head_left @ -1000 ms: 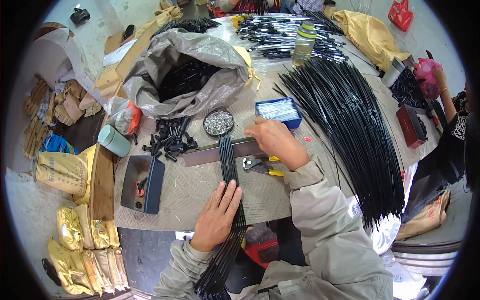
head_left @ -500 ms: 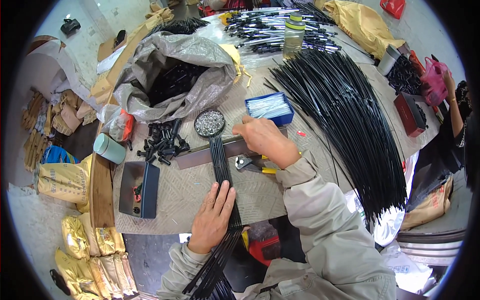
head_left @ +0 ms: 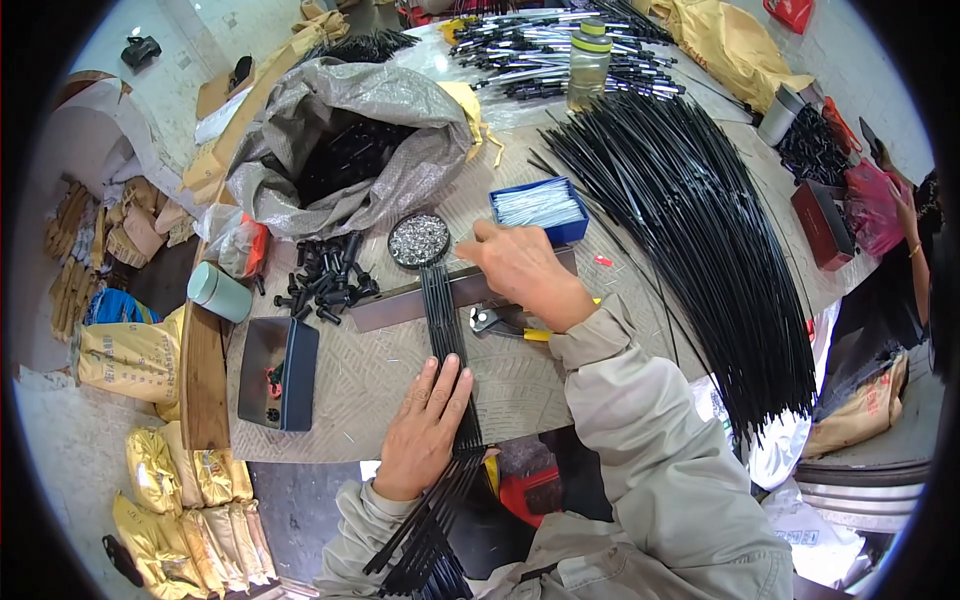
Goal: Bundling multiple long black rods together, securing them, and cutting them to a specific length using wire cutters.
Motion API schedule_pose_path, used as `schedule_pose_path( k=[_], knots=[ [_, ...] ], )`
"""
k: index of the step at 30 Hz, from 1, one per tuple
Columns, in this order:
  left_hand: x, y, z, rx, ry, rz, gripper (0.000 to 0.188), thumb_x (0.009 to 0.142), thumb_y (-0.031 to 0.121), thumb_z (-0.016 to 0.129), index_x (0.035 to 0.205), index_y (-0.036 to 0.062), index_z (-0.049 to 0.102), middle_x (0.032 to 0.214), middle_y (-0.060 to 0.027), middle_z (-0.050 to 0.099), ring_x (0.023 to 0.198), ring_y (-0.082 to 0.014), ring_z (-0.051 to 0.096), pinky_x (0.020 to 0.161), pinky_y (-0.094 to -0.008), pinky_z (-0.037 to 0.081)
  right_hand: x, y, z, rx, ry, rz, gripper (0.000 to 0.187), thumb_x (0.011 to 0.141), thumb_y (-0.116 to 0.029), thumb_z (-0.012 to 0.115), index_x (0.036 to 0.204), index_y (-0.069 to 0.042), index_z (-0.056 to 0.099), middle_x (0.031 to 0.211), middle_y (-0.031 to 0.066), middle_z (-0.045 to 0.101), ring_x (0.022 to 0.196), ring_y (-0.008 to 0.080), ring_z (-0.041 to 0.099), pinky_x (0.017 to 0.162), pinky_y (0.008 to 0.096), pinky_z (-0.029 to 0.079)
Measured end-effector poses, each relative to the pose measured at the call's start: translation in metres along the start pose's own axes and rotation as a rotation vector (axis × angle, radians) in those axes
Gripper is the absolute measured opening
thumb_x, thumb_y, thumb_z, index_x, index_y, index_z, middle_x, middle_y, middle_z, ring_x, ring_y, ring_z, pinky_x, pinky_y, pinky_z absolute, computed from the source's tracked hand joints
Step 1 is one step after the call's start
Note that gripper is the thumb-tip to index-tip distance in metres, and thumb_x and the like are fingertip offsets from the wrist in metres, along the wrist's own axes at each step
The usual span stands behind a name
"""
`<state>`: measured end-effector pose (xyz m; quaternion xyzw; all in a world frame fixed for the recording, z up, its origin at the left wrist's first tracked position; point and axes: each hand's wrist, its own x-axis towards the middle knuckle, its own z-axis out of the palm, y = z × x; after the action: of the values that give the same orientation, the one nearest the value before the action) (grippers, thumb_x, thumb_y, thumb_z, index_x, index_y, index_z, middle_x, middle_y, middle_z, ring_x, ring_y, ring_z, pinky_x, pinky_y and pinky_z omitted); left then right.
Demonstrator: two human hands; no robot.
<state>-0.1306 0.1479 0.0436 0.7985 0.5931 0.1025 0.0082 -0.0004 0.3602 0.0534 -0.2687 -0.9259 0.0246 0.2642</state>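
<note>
A blue box (head_left: 541, 210) sat at the far middle of the table, filled with thin pale pins, and just left of it a small round dish (head_left: 418, 240) held a heap of shiny metal bits. Farther left, a grey sack (head_left: 400, 170) gaped open with black parts inside, and loose black caps (head_left: 320, 275) spilled beside it. Near the left edge, a dark tray (head_left: 280, 372) lay almost bare, just a couple of small pieces in it.

The left hand (head_left: 425, 430) lay flat, fingers stretched out and together, pressing down on a row of black rods (head_left: 445, 330) that ran from the near edge up across a metal bar (head_left: 400, 305). The right hand (head_left: 520, 275) reached to the far ends of those rods, fingers curled and pinched at the bar; what they gripped could not be told. Yellow-handled pliers (head_left: 500, 325) rested just under that wrist. A big fan of long black rods (head_left: 700, 230) spread across the right.
</note>
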Motion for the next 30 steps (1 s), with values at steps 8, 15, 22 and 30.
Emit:
schedule_pose_path(
  k=[8, 15, 22, 30],
  knots=[
    [0.004, 0.004, -0.015, -0.024, -0.029, 0.015, 0.08, 0.074, 0.056, 0.056, 0.132, 0.0032, 0.038, 0.138, -0.0167, 0.035, 0.129, -0.0367, 0.03, 0.103, -0.0445, 0.029, 0.0, -0.002, 0.0, -0.047, -0.037, 0.033, 0.013, 0.073, -0.007, 0.056, 0.083, -0.01, 0.062, 0.078, 0.0094, 0.057, 0.066, 0.028, 0.062, 0.053, 0.0388, 0.047],
    [0.001, 0.0, -0.009, -0.111, 0.004, 0.047, 0.089, 0.07, 0.063, 0.054, 0.132, 0.0011, 0.037, 0.138, -0.0182, 0.034, 0.129, -0.0383, 0.029, 0.103, -0.0448, 0.029, 0.0, -0.003, -0.004, -0.003, -0.028, 0.059, 0.017, 0.075, -0.007, 0.055, 0.09, -0.011, 0.063, 0.08, 0.0082, 0.058, 0.062, 0.0292, 0.061, 0.052, 0.0395, 0.045],
    [0.002, -0.001, -0.008, -0.09, -0.006, 0.058, 0.093, 0.067, 0.06, 0.062, 0.131, -0.0013, 0.037, 0.137, -0.0209, 0.033, 0.128, -0.0388, 0.031, 0.103, -0.0444, 0.03, -0.001, 0.002, 0.001, -0.005, 0.007, 0.063, 0.018, 0.074, -0.006, 0.055, 0.089, -0.011, 0.063, 0.08, 0.0065, 0.057, 0.061, 0.0281, 0.061, 0.052, 0.0391, 0.045],
    [0.0, -0.001, -0.004, -0.035, -0.007, 0.043, 0.094, 0.068, 0.061, 0.06, 0.133, -0.0015, 0.034, 0.139, -0.0214, 0.031, 0.129, -0.0379, 0.03, 0.104, -0.0435, 0.028, 0.0, 0.0, 0.002, -0.014, 0.005, 0.037, 0.019, 0.075, -0.004, 0.054, 0.09, -0.013, 0.063, 0.081, 0.0058, 0.056, 0.062, 0.0275, 0.06, 0.053, 0.0378, 0.046]
  ],
)
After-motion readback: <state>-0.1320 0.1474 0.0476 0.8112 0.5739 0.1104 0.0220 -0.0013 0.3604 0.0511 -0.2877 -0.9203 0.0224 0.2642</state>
